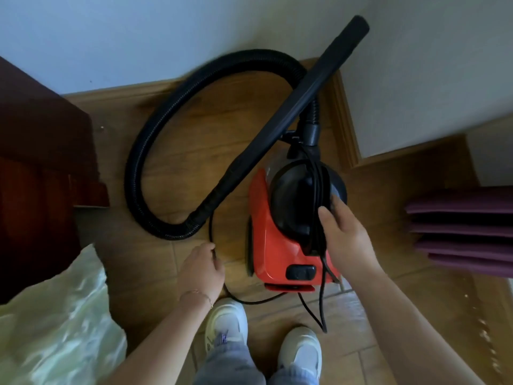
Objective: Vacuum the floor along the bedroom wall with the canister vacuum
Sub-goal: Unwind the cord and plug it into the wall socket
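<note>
A red and black canister vacuum (280, 245) stands on the wooden floor near the wall corner. Its ribbed black hose (144, 151) loops left and joins a long black wand (299, 98) that leans across toward the wall. A black power cord (319, 207) is wound in loops over the canister's black top. My right hand (344, 240) grips those cord loops at the canister's right side. My left hand (202, 270) pinches a loose stretch of the cord close to the floor, left of the canister. More cord trails on the floor in front of my shoes.
A dark red wooden cabinet (41, 168) stands at the left. A crumpled pale plastic bag (55, 323) lies at the lower left. Purple curtain folds (466, 229) hang at the right. A wooden skirting (344, 118) runs along the white walls. My white shoes (230, 326) stand below the canister.
</note>
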### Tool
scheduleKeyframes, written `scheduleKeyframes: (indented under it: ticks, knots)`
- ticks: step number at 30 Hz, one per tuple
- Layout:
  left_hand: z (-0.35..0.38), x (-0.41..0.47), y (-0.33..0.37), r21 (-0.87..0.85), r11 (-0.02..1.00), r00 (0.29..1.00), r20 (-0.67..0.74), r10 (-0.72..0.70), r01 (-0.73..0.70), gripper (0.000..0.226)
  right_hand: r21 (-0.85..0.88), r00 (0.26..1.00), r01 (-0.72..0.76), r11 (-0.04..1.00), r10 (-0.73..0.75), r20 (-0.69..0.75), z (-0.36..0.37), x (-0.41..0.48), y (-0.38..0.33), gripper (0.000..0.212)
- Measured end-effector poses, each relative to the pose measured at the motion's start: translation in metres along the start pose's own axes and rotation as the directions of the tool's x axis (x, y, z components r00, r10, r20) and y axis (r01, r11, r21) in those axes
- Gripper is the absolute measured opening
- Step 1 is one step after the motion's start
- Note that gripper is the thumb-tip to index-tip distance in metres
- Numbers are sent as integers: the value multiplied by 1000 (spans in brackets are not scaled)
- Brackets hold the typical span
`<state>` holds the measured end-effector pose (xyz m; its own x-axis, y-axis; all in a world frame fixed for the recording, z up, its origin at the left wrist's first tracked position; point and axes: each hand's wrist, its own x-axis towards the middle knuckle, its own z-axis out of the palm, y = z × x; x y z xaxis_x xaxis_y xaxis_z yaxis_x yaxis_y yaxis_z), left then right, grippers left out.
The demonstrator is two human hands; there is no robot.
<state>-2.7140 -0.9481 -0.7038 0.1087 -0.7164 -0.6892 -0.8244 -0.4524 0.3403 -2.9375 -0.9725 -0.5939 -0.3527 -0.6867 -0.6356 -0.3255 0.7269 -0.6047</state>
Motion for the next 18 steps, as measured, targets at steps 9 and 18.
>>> scheduleKeyframes:
  ticks: [9, 18]
  knots:
    - [-109, -93, 129, 275, 854, 824, -255, 507, -441, 33, -710, 947, 239, 663, -320, 21, -61, -86, -49, 60]
    - [-153, -156, 181, 283, 854, 808, -294, 511, -437, 31, -717, 937, 187, 672, -340, -75, -138, -139, -54, 57]
